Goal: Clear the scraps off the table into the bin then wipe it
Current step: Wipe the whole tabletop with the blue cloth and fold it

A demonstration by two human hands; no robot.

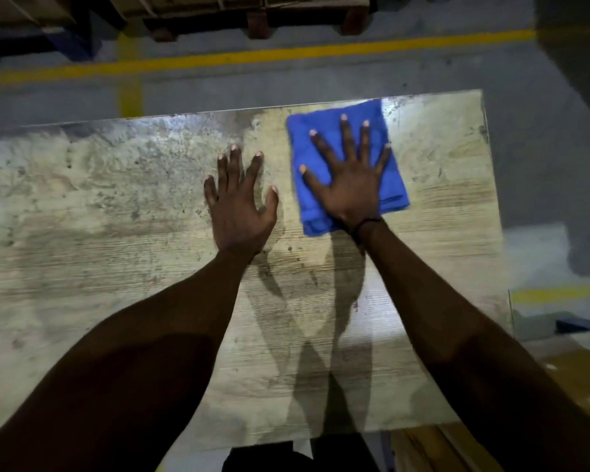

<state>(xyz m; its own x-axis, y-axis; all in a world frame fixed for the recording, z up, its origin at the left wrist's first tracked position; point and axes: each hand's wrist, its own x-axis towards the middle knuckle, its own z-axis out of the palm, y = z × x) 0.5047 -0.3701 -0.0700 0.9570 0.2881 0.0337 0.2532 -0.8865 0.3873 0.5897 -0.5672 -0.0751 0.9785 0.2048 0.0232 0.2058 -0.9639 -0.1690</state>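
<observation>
A folded blue cloth [387, 185] lies near the far right corner of the worn, stained wooden table [116, 206]. My right hand [349, 178] presses flat on the cloth with its fingers spread wide. My left hand [241, 204] lies flat on the bare tabletop just left of the cloth, fingers straight and slightly apart. No scraps show on the tabletop, and no bin is in view.
The table's far edge and right edge are close to the cloth. Beyond is grey floor with a yellow line [252, 57] and wooden pallets [259, 15] at the back. Brown cardboard [583, 376] lies by the table's near right corner.
</observation>
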